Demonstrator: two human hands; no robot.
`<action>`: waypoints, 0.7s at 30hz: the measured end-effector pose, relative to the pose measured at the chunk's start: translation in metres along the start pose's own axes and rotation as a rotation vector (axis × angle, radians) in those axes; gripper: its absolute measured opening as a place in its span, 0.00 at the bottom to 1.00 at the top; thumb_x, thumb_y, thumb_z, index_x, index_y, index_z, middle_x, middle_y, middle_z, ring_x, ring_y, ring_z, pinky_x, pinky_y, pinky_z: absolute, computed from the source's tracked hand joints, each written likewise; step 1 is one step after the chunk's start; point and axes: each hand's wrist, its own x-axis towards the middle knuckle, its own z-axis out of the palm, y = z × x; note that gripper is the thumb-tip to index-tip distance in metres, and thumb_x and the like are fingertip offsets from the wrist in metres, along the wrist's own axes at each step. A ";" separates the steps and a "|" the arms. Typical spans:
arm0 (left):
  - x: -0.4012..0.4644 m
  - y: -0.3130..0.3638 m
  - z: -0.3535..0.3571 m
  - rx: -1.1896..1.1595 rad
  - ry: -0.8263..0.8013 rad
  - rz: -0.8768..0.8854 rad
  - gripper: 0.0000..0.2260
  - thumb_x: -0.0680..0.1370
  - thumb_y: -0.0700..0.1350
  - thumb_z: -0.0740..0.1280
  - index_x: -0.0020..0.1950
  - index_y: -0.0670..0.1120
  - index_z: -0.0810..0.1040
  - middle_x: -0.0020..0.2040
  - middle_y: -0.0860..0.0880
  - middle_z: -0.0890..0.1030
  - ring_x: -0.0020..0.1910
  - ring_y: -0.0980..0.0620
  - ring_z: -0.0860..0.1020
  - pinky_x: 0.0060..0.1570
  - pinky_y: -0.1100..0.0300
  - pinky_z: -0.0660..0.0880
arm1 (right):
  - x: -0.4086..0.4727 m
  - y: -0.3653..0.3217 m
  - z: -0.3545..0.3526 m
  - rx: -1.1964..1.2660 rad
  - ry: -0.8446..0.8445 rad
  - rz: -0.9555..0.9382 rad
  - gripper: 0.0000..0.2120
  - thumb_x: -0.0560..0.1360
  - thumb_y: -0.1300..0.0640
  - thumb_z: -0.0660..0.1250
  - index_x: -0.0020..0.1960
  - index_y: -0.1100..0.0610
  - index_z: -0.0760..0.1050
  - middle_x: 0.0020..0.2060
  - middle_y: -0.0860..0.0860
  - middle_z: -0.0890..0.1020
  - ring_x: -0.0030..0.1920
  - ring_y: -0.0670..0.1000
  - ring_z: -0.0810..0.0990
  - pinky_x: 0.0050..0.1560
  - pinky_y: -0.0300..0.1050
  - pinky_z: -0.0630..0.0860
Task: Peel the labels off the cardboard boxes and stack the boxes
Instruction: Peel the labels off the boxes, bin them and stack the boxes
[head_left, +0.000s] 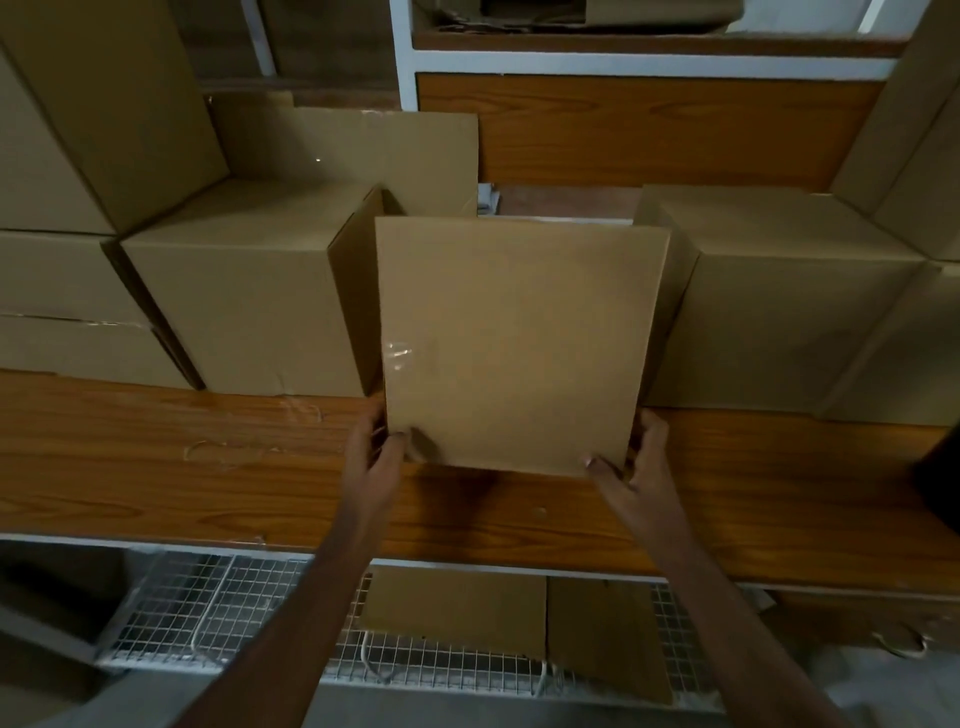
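Hands: the left hand (375, 451) and right hand (640, 457) are clamped on the near lower corners of the held box (514, 343), thumbs laid on its upper face.
Wooden shelf (156, 457): the held box is kept just above its near part, tilted toward the camera.
Neighbouring boxes: the left box (244, 306) and right box (779, 306) are set well back, with a gap between them into which the held box is pointed.
Placement: the box is best lowered squarely and slid back, edges lined up with both neighbours.
Tape patch (397, 353): a shiny remnant is seen by the left edge; no label is visible, so this face is probably peeled already.
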 end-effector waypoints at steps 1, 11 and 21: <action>0.001 0.006 0.000 0.000 0.010 0.024 0.18 0.82 0.42 0.62 0.73 0.50 0.70 0.65 0.51 0.75 0.62 0.55 0.75 0.51 0.63 0.74 | 0.002 -0.005 -0.001 -0.003 0.023 -0.016 0.40 0.73 0.51 0.74 0.75 0.48 0.51 0.71 0.52 0.66 0.71 0.54 0.68 0.67 0.53 0.72; 0.003 0.059 0.004 -0.042 0.032 0.158 0.21 0.81 0.56 0.61 0.73 0.55 0.70 0.67 0.51 0.74 0.64 0.53 0.74 0.52 0.61 0.75 | 0.019 -0.068 -0.017 -0.024 0.155 -0.114 0.40 0.70 0.27 0.59 0.75 0.47 0.60 0.71 0.51 0.67 0.69 0.52 0.69 0.65 0.57 0.74; 0.003 0.078 0.019 0.067 -0.014 0.158 0.14 0.81 0.61 0.57 0.66 0.64 0.67 0.67 0.55 0.70 0.61 0.58 0.70 0.58 0.58 0.69 | 0.041 -0.087 -0.025 -0.210 0.168 -0.084 0.34 0.76 0.34 0.54 0.75 0.54 0.63 0.67 0.53 0.68 0.64 0.46 0.64 0.64 0.47 0.67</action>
